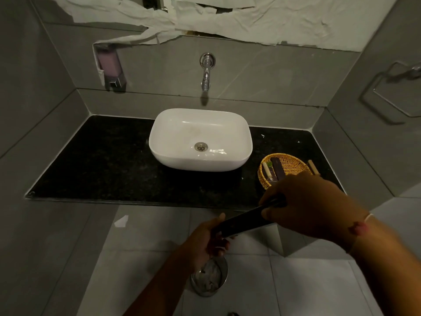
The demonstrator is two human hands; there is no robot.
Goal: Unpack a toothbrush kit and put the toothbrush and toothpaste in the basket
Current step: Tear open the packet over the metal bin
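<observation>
Lower centre of the frame: long dark toothbrush kit box held level, gripped at 2 ends, left hand closed on its lower-left end, right hand closed on its upper-right end. Right of the white basin, on the black counter: wicker basket holding small packets, partly hidden behind the right hand. Bottom centre, on the floor: steel bin.

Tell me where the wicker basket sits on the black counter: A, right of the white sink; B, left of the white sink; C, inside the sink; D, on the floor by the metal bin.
A: the wicker basket rests on the black counter to the right of the white sink, just beyond the right hand, which with the left hand holds a dark box.
</observation>
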